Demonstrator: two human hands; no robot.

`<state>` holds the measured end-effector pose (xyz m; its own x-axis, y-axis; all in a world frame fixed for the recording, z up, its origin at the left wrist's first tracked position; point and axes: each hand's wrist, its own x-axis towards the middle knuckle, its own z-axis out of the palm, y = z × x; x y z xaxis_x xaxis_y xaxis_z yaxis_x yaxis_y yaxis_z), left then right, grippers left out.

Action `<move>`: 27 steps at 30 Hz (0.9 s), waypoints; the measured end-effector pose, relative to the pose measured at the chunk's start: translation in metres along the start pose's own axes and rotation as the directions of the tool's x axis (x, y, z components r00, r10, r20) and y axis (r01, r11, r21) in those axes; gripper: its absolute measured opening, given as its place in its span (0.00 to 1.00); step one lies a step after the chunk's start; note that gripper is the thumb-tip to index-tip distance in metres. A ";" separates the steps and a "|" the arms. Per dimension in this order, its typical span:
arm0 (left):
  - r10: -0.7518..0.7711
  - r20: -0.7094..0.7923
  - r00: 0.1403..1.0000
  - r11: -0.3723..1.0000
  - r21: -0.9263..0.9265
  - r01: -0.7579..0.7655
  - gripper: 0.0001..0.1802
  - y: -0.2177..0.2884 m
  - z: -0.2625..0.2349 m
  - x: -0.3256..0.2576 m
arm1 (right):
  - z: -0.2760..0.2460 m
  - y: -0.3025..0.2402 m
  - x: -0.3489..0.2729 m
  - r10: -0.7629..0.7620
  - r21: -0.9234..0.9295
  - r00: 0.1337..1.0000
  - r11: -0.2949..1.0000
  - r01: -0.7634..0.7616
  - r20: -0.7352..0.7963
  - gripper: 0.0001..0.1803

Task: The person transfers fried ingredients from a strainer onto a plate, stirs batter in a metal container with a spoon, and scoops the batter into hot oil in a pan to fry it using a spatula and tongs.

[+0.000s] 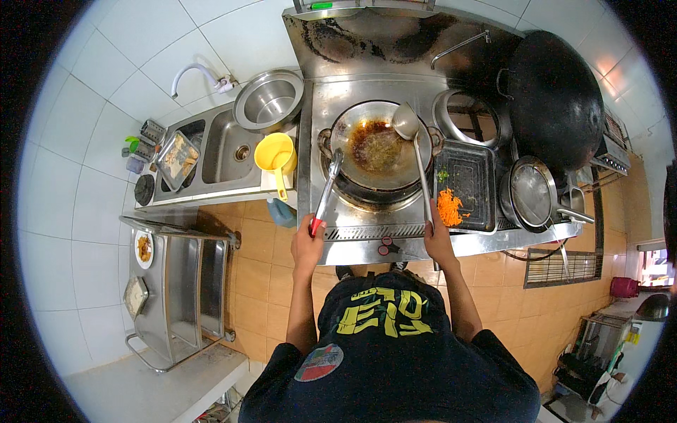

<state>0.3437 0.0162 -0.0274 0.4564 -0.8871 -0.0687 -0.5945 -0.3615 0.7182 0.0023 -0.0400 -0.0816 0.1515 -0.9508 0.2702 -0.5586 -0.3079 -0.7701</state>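
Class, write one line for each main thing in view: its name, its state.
Left hand: gripping red-handled utensil
Right hand: gripping ladle
Wok: uncovered, brown contents inside
Shredded orange food: piled in tray
Yellow dipper: upright
Large black wok: tilted up
White faucet: not running
Right burner: uncovered

The person's left hand [308,243] grips a red-handled tool [326,192], its tip at the left side of a wok [402,166]. The right hand [439,242] holds a ladle [420,158], bowl over the wok's right side. Orange shreds [449,207] lie on a black tray [477,190] beside the stove [317,106] opening.
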 end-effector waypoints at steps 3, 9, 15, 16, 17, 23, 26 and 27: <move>-0.013 0.047 0.999 1.000 -0.022 0.014 0.22 0.010 0.001 0.002 | 0.004 0.019 -0.010 0.172 0.057 0.980 0.982 -0.178 0.096 0.33; -0.050 0.066 0.997 0.998 -0.036 0.053 0.23 0.007 0.002 0.004 | -0.021 -0.055 0.010 0.463 0.571 0.542 0.090 -0.816 0.701 0.32; -0.008 0.023 1.000 0.999 -0.035 0.009 0.24 0.007 0.001 0.000 | -0.030 -0.056 0.009 0.444 0.267 0.805 0.783 -0.562 0.392 0.33; -0.010 0.021 1.000 0.999 -0.036 0.011 0.24 0.005 0.002 -0.001 | -0.028 -0.053 0.010 0.324 0.006 0.912 0.942 -0.336 0.251 0.33; -0.010 0.016 1.000 1.000 -0.026 0.010 0.23 0.003 0.003 -0.002 | -0.026 -0.051 0.009 0.380 0.050 0.879 0.911 -0.410 0.287 0.33; -0.016 0.025 1.000 0.998 -0.060 0.017 0.22 -0.002 0.009 0.001 | -0.013 -0.034 -0.008 0.531 0.468 0.642 0.439 -0.767 0.553 0.31; -0.015 0.030 0.999 0.998 -0.068 0.017 0.22 -0.004 0.012 0.003 | -0.022 -0.060 0.002 0.477 0.541 0.533 0.135 -0.830 0.699 0.30; -0.021 0.028 0.999 0.999 -0.043 0.022 0.22 -0.002 0.011 0.003 | -0.028 -0.070 0.006 0.470 0.528 0.534 0.158 -0.834 0.703 0.30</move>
<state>0.3387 0.0112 -0.0370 0.4496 -0.8873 -0.1031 -0.5555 -0.3681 0.7456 0.0197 -0.0232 -0.0099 0.3915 -0.6768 -0.6234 0.2159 0.7262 -0.6527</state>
